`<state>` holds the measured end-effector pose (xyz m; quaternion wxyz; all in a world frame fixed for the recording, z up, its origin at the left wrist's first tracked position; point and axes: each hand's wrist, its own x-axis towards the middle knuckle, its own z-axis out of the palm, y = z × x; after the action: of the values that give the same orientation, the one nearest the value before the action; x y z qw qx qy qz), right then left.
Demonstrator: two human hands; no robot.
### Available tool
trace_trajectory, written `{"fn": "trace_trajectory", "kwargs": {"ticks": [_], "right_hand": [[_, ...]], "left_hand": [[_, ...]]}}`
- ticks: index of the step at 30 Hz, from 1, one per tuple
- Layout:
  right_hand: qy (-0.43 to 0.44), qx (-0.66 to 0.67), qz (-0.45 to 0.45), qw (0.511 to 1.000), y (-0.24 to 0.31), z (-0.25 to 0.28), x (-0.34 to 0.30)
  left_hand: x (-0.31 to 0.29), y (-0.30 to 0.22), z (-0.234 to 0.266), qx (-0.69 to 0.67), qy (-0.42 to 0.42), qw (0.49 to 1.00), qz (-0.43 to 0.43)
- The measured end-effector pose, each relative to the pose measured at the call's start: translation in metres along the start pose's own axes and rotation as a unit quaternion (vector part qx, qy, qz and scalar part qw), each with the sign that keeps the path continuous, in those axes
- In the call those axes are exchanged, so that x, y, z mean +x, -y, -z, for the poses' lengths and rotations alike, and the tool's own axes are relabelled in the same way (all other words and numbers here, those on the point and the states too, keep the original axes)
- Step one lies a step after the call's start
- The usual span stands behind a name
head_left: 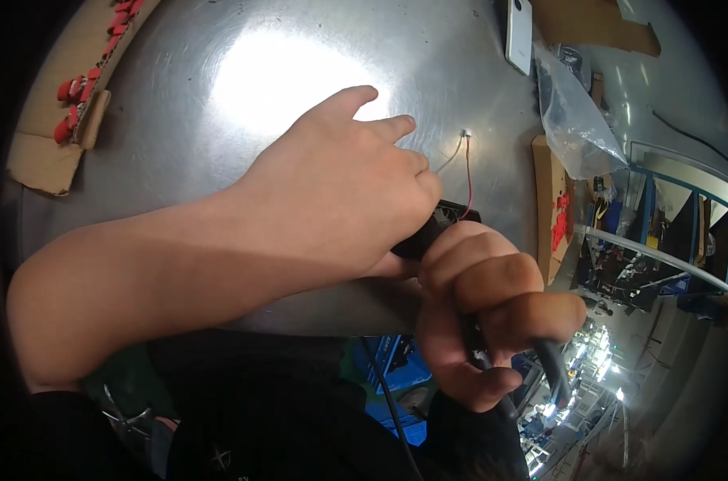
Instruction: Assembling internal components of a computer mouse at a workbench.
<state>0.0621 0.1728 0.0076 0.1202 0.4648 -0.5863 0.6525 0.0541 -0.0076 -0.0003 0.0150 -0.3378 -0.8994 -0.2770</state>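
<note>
My left hand (364, 172) reaches over the metal table (179, 152), back upward. Its outer fingers stick out, while the nearer fingers and the thumb close on a black framed part (448, 215). Most of that part is hidden by both hands. A red wire (469, 180) and a grey one run from it to a small white connector (466, 132) on the tabletop. Close beside it, my right hand (496, 301) is wrapped round a black tool (550, 370) with a curved bar-like end. The tool's working end is hidden, so its kind cannot be made out.
Cardboard (47, 156) holding red parts lies at the left. To the right stand a cardboard box (550, 204) with red pieces and a clear plastic bag (576, 112). A white phone-like slab (519, 36) is at the far edge. Blue crates (404, 365) sit below the table.
</note>
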Motion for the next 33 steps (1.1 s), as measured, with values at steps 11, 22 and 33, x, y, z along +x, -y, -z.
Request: {"fn": "trace_trajectory", "kwargs": {"ticks": [11,22,33], "right_hand": [[-0.095,0.087,-0.107,0.986,0.023,0.026,0.017],[-0.051,0.091,-0.117,0.988,0.011,0.025,0.012],[-0.093,0.094,-0.21,0.969,0.021,0.028,0.016]], "left_hand": [[0.001,0.006,-0.01,-0.016,-0.085,0.996,-0.033],[0.006,0.007,-0.01,0.018,-0.086,0.995,-0.047],[0.008,0.007,-0.012,0.008,-0.115,0.992,-0.059]]}}
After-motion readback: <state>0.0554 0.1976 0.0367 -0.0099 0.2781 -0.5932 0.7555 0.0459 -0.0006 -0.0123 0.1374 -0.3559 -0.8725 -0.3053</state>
